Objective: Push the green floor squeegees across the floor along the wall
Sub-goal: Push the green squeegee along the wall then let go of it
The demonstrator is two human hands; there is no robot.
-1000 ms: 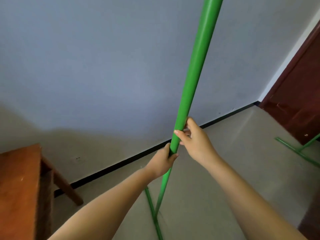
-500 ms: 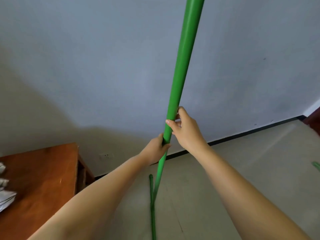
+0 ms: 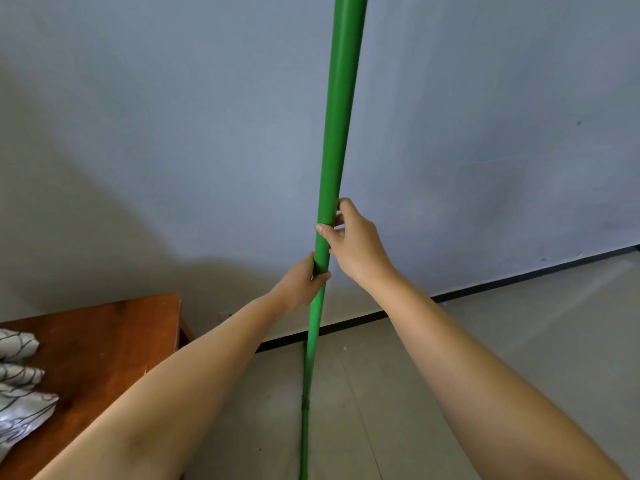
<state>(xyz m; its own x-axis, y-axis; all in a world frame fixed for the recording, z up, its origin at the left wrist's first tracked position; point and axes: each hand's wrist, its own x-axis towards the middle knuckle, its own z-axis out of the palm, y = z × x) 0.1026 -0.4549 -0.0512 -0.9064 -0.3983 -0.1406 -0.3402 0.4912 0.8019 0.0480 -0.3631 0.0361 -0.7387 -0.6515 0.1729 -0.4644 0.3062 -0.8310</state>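
Hands sit stacked on the green pole [image 3: 337, 133], the left hand [image 3: 304, 284] clenched round it just below the right hand [image 3: 353, 242], whose fingers and thumb clasp it from the right. Against a second ago the view has swung left: the red door and the second squeegee on the far right are gone, the table [image 3: 104, 344] with its patterned cloth [image 3: 17, 382] now fills the near left, and the pole stands nearly upright. Its blade [image 3: 304, 445] lies on the floor [image 3: 450, 358] near the wall [image 3: 173, 116], so the push seems to be carrying leftward along the baseboard [image 3: 485, 289] toward the table.
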